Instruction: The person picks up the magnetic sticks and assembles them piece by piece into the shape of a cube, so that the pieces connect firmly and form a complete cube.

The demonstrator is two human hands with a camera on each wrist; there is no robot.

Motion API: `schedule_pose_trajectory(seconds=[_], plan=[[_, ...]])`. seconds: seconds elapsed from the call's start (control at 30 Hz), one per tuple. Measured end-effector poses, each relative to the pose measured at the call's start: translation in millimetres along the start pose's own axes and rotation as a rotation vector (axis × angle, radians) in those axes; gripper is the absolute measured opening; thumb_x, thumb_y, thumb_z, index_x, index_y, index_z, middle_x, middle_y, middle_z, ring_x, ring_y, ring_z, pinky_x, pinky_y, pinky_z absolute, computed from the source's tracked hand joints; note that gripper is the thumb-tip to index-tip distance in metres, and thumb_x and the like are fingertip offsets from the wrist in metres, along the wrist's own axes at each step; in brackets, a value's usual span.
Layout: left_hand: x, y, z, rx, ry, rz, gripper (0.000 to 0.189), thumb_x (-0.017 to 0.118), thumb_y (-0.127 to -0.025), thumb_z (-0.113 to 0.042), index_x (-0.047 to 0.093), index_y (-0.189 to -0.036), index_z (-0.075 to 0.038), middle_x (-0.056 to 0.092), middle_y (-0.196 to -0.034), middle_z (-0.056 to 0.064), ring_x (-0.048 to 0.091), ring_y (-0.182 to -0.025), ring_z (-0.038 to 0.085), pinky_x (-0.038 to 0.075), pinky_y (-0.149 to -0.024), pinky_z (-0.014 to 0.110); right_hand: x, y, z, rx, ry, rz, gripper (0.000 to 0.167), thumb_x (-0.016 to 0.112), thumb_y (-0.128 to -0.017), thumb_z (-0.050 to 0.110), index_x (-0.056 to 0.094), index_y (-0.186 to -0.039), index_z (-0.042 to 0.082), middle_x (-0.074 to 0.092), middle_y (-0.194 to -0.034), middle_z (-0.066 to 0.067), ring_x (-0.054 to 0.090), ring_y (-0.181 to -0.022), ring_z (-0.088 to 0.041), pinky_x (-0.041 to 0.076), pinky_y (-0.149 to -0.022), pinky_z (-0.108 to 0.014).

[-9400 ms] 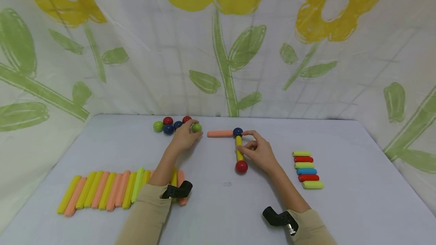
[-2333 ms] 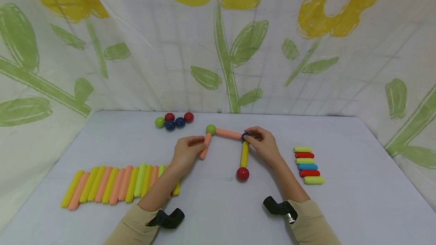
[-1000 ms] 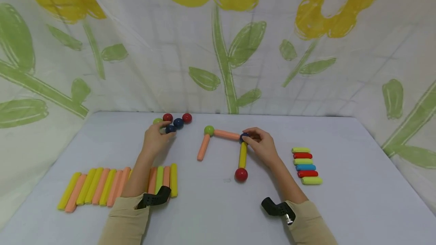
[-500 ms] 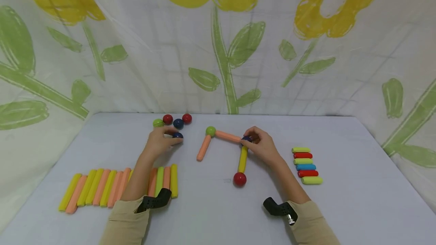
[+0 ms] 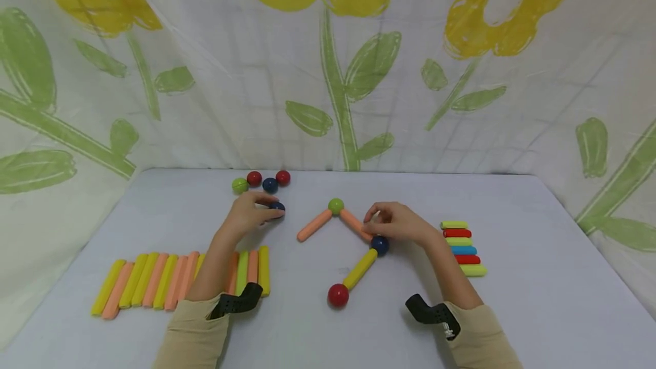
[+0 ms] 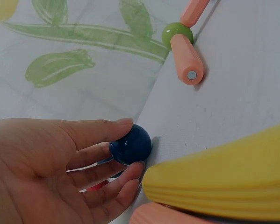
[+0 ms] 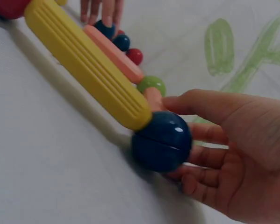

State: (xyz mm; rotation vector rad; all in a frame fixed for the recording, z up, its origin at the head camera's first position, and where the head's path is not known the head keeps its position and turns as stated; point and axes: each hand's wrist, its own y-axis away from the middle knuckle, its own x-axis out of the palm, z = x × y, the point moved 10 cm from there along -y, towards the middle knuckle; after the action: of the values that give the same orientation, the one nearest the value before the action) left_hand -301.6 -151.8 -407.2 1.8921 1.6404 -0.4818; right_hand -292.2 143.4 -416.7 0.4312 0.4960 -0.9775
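Observation:
My left hand [image 5: 247, 213] pinches a dark blue ball [image 5: 277, 210] between thumb and fingertips; the left wrist view shows the same glossy ball [image 6: 130, 144] close up. A bent chain lies mid-table: a pink stick [image 5: 314, 225], a green ball [image 5: 335, 206], a second pink stick [image 5: 353, 224], another blue ball [image 5: 380, 245], a yellow stick [image 5: 361, 269] and a red ball [image 5: 338, 296]. My right hand [image 5: 397, 222] is at the second pink stick, fingers loosely bent, thumb tip right at it. In the right wrist view the chain's blue ball [image 7: 161, 141] partly hides those fingers.
Behind my left hand stand a green ball [image 5: 240, 185], two red balls [image 5: 283, 177] and a blue ball [image 5: 270, 185]. A row of long yellow, pink and green sticks [image 5: 169, 281] lies front left, partly under my left forearm. Short coloured sticks [image 5: 467, 250] lie right. A flowered cloth [image 5: 246, 101] hangs behind.
My left hand has taken a blue ball from the group and carried it right. My right hand has left the chain's blue ball; the chain has shifted right and nearer, its yellow stick swinging leftward.

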Motion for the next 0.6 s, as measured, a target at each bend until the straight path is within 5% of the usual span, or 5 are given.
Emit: schedule_pose_trajectory(seconds=[0.3,0.6], plan=[[11.3,-0.2,-9.4,0.051,-0.007,0.053,0.041,0.076,-0.098,-0.018,0.069,-0.133,0.003,0.067,-0.132,0.023,0.064,-0.107,0.032,0.059,-0.086,0.034,10,-9.2,11,-0.016,-0.006,-0.182,0.035,0.074,-0.098,0.017,0.069,-0.128,0.000,0.076,-0.106,-0.017,0.070,-0.094,-0.024,0.055,-0.076,-0.030],[20.0,-0.9,-16.3,0.084,0.038,0.064,0.041,0.077,-0.097,-0.020,0.070,-0.132,0.002,0.068,-0.131,0.023,0.062,-0.116,0.037,0.058,-0.092,0.039,-17,3.0,-10,0.172,-0.003,-0.303,0.038,0.067,-0.101,0.019,0.067,-0.133,-0.002,0.073,-0.111,-0.022,0.069,-0.088,-0.024,0.054,-0.069,-0.028]])
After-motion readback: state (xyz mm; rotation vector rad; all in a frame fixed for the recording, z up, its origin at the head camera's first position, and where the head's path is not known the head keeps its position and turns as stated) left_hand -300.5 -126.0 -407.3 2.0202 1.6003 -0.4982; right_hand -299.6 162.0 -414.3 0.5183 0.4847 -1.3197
